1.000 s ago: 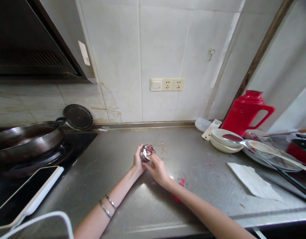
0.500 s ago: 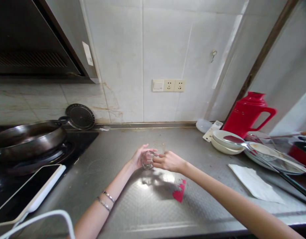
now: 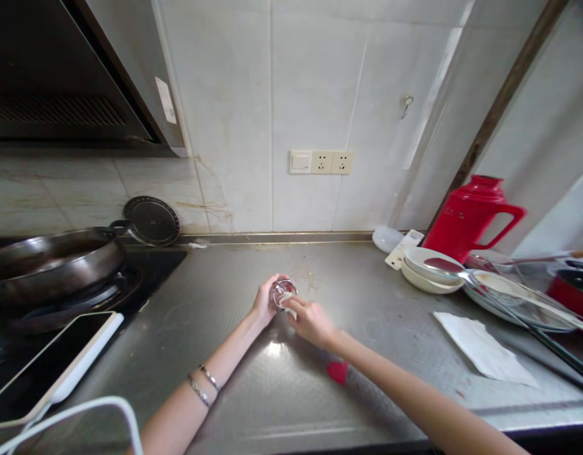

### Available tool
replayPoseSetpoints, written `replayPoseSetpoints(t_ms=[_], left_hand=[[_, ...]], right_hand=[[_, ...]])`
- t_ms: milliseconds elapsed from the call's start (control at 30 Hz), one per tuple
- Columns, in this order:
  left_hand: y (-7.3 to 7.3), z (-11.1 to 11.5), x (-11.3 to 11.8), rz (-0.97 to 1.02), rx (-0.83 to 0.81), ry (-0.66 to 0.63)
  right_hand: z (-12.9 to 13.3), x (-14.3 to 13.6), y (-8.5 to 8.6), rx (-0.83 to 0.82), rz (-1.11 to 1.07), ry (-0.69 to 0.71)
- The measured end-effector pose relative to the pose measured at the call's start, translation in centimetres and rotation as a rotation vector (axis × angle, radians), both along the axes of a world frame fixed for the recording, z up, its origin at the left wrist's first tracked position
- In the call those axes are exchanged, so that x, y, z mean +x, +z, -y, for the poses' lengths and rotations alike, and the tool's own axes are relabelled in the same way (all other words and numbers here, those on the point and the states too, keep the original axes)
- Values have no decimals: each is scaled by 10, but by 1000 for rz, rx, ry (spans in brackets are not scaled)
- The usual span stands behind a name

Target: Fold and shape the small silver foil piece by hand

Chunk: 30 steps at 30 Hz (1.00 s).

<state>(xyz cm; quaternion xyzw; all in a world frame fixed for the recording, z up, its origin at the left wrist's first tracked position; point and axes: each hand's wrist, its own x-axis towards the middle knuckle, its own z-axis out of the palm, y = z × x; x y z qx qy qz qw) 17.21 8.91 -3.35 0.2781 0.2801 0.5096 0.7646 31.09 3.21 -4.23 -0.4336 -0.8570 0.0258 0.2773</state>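
Note:
My left hand [image 3: 266, 299] is wrapped round a small clear glass cup [image 3: 282, 291], held above the steel counter with its round mouth turned towards me. At that mouth, my right hand [image 3: 310, 321] has its fingers pinched on a small white piece [image 3: 286, 299] that looks like paper tissue. Part of the white piece is inside the cup's rim. My left fingers and palm hide the far side of the cup.
A wok [image 3: 59, 262] sits on the hob at left, near a phone [image 3: 54, 366] with a white cable. To the right are stacked bowls [image 3: 428, 281], a red thermos [image 3: 466, 218], plates with utensils, and a white paper sheet [image 3: 483, 351] on the counter [image 3: 225, 379].
The cup's mouth has tilted more towards me. My right hand has shifted slightly down, and the white piece now shows at its fingertips in the cup.

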Motion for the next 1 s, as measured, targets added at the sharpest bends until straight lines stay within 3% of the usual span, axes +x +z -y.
replayPoseSetpoints(t_ms=[133,233,333,467,600,733,800,1000], left_hand=[[-4,2,2,38,30,98],[-6,0,3,32,55,131],[-5,1,3,64,84,116],[1,2,-1,121,101,70],[7,1,-11,114,43,-140],[5,-1,-14,-3,-65,-366],[1,-1,-10,-48,-83,-351],[-6,-1,-1,-33,40,-87]], right_hand=[[5,-33,-19,-189,-504,-93],[-1,-39,-23,-212,-597,-107],[-8,-27,-17,-129,-433,-92],[-12,4,10,-12,10,64],[-9,27,43,115,511,204],[-9,33,60,229,727,281],[-10,33,63,212,763,274],[-8,25,59,78,665,90]])
